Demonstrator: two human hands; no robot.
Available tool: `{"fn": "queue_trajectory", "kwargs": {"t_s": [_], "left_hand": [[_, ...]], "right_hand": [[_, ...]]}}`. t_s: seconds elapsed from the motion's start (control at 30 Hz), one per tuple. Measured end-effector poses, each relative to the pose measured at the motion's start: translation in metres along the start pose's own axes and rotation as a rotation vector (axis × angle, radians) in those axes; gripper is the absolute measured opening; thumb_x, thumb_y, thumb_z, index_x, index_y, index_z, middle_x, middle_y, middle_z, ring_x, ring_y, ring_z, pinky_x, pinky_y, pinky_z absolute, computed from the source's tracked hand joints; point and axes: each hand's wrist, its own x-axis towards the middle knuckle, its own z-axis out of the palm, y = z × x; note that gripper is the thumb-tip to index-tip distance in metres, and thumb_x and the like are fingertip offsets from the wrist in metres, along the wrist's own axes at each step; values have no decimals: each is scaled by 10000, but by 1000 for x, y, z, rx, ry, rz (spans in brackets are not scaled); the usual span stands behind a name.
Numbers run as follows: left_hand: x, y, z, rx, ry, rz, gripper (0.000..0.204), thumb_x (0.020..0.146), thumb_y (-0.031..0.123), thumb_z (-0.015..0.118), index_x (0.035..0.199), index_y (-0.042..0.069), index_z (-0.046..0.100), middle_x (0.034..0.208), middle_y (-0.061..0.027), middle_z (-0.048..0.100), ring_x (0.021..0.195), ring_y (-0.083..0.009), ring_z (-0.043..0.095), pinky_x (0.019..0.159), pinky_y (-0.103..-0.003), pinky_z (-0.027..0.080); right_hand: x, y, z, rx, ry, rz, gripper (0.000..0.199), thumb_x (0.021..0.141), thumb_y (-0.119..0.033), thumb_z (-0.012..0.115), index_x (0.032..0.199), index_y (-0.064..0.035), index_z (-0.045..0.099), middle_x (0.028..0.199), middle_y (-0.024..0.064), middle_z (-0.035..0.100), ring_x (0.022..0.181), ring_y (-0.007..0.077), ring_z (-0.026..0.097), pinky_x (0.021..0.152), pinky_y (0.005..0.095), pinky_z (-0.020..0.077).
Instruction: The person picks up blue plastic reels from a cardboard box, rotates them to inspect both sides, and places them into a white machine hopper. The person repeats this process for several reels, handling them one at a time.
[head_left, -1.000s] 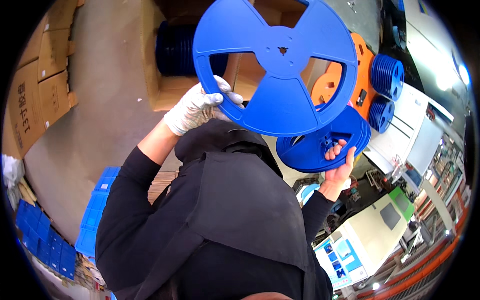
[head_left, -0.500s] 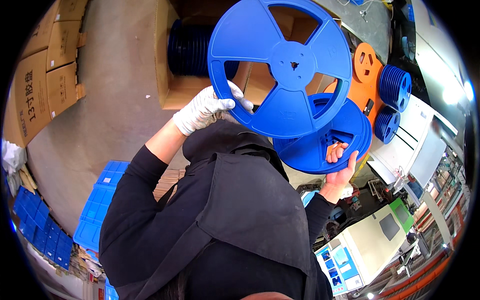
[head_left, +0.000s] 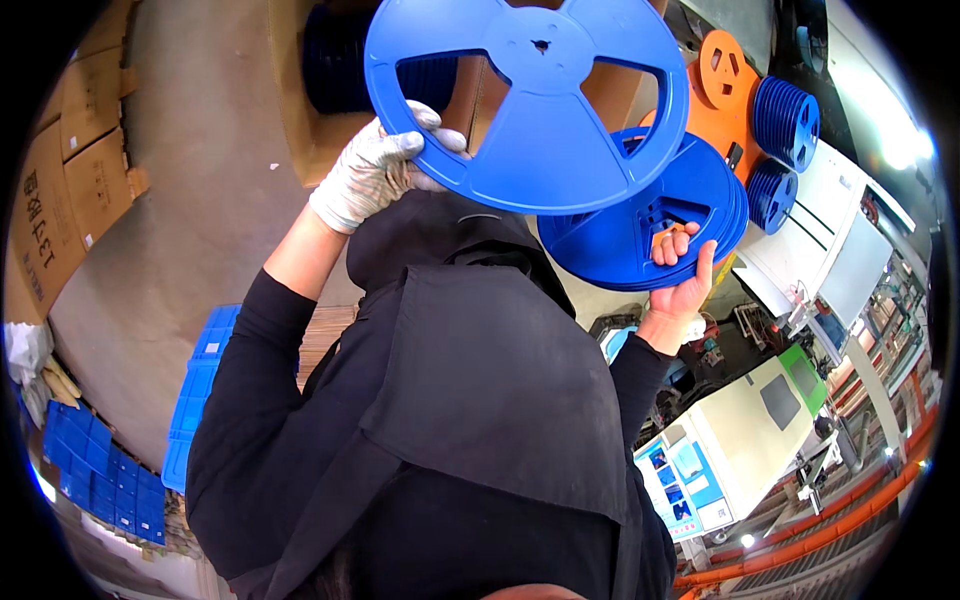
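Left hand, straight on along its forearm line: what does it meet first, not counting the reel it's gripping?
Probably the open cardboard box beyond the held blue reel, near the dark blue reels inside it. The left hand points that way, but depth is unclear here.

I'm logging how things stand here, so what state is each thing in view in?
Single blue reel: held at its rim
Left hand: gloved, closed on that rim
Reel stack: held, partly hidden behind the single reel
Right hand: bare, gripping the stack
Cardboard box: open, dark blue reels inside
Brown cartons: stacked
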Motion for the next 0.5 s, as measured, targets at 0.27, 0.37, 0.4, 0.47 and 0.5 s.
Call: {"fn": "queue_trajectory", "kwargs": {"t_s": [0.27,0.37,0.4,0.47,0.5], "left_hand": [[-6,-4,-7,-25,34,21,259,847,109,656,1085,67,565,1022,-177,668,978,-377,654,727,-434,604],[-7,1,-1,109,34,77,252,849,126,647,1081,71,565,1016,-164,669,978,-352,656,819,-442,570],[-8,3,2,158,24,108,249,850,128,642,1079,70,564,1016,-162,668,981,-346,656,840,-443,561],[-5,3,36,475,39,212,237,849,156,610,1065,68,567,993,-136,671,950,-294,659,862,-418,531],[2,-1,53,850,-16,216,237,846,174,607,1049,60,564,944,-147,671,896,-293,662,819,-402,532]], "right_hand": [[0,1,1,-6,-28,-28,305,962,-274,538,1128,-22,489,773,24,462,653,125,427,615,280,373],[-1,3,5,-47,-15,-40,301,959,-267,543,1127,-24,489,772,23,464,658,125,436,622,279,380],[-1,3,7,-66,-6,-47,300,959,-265,545,1127,-24,488,771,22,463,659,125,437,623,279,381],[0,5,13,-72,-7,-55,285,929,-216,584,1129,-22,523,827,61,539,693,164,494,623,306,423],[-2,11,22,-113,21,-61,293,920,-204,597,1135,-21,519,856,75,564,718,177,520,629,314,438]]}}
